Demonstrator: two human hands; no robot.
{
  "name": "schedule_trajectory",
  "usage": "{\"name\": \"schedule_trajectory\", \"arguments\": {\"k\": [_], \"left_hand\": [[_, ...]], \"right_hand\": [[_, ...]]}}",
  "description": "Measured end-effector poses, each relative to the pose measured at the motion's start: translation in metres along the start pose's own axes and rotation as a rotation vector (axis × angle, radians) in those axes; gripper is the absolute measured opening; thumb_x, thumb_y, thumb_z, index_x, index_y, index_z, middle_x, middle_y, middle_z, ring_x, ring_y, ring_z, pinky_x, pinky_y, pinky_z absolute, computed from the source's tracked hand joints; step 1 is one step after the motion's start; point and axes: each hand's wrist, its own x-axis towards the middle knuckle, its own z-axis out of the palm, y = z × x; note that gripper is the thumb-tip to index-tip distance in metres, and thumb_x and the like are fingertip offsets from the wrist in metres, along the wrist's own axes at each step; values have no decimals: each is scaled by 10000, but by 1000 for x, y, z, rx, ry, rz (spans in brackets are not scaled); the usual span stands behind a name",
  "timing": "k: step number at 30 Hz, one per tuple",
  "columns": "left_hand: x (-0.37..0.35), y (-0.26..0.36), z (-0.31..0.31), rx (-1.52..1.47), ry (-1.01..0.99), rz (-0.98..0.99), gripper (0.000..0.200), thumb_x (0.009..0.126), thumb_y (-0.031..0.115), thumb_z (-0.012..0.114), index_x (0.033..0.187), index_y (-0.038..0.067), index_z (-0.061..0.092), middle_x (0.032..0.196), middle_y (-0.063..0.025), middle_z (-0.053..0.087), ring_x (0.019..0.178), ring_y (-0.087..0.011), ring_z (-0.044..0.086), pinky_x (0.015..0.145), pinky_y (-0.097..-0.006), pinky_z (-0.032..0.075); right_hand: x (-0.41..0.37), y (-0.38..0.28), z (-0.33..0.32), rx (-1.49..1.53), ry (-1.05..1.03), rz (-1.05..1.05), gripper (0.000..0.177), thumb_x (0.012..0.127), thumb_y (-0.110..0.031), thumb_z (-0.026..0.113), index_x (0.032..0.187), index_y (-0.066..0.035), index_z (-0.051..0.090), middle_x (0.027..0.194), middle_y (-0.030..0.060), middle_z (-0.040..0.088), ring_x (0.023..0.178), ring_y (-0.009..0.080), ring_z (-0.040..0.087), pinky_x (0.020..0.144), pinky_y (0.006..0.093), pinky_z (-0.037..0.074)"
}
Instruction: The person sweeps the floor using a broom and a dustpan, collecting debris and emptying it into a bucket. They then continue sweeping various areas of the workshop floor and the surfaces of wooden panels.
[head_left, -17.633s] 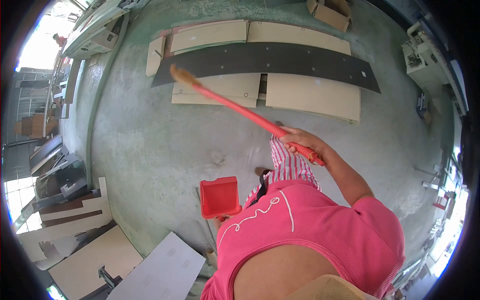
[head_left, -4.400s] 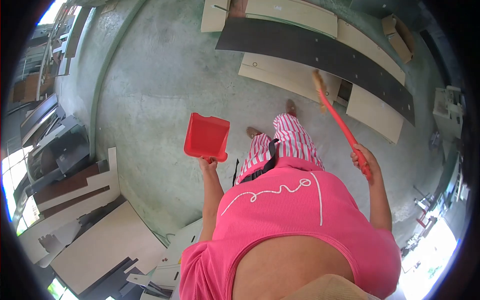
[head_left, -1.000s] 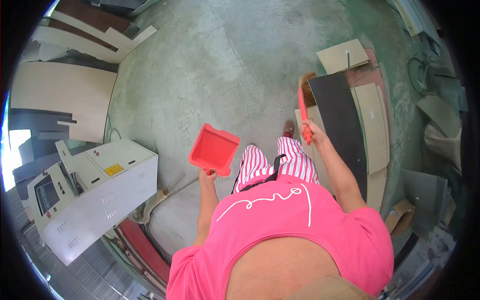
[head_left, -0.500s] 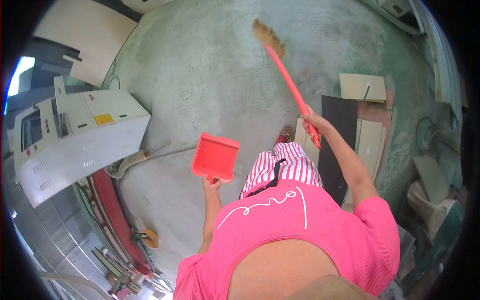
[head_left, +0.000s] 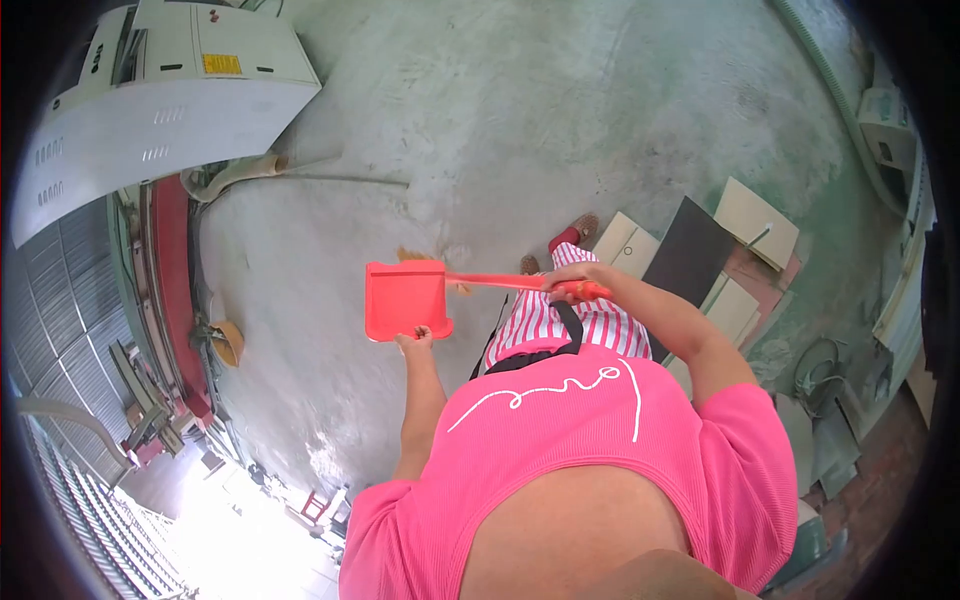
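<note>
My left hand (head_left: 415,341) is closed round the short handle of a red dustpan (head_left: 405,298), held out to the left of my body. My right hand (head_left: 575,281) grips a broom by the end of its red handle (head_left: 505,281), which runs level across the front of my striped trousers. The broom's tan bristles (head_left: 412,254) show just past the far edge of the dustpan, partly hidden behind it. Below both lies the grey-green concrete floor (head_left: 480,120).
A large grey-white machine cabinet (head_left: 180,90) stands at upper left, with a hose (head_left: 240,177) on the floor beside it. Flat boards (head_left: 690,250) lie to the right of my feet. A yellow container (head_left: 228,343) sits at left, near a red beam (head_left: 175,270).
The broom has swung from far ahead round to the left, its bristles now behind the dustpan. My view has turned leftward, and the right hand has come in nearer my waist.
</note>
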Motion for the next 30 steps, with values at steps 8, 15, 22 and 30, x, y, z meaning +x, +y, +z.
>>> {"name": "schedule_trajectory", "arguments": {"k": [8,15,22,30], "left_hand": [[50,-7,-22,35,81,-116,370,767,435,408,825,79,494,604,-43,455,471,-121,407,442,-234,378],[39,-31,-5,72,-54,-168,328,755,407,437,827,91,490,623,-39,459,491,-121,410,450,-235,373],[19,-33,26,94,-103,-154,327,764,392,421,833,79,483,633,-53,459,497,-130,414,455,-244,378],[-12,-53,65,210,-113,-102,364,782,393,392,818,40,471,617,-63,448,491,-134,411,458,-254,383]], "right_hand": [[-45,16,-41,196,304,-349,108,784,-121,497,760,-76,402,503,-29,400,368,44,379,293,157,308],[-213,-8,-48,292,591,-551,182,765,-150,551,820,-128,379,550,-45,383,410,9,387,317,127,322],[-268,-35,-27,89,815,-806,261,771,-169,536,987,-177,390,567,-42,396,410,4,373,324,130,328],[-281,41,21,92,783,-602,537,771,-139,503,1242,-210,254,591,-13,417,399,11,374,337,135,343]]}}
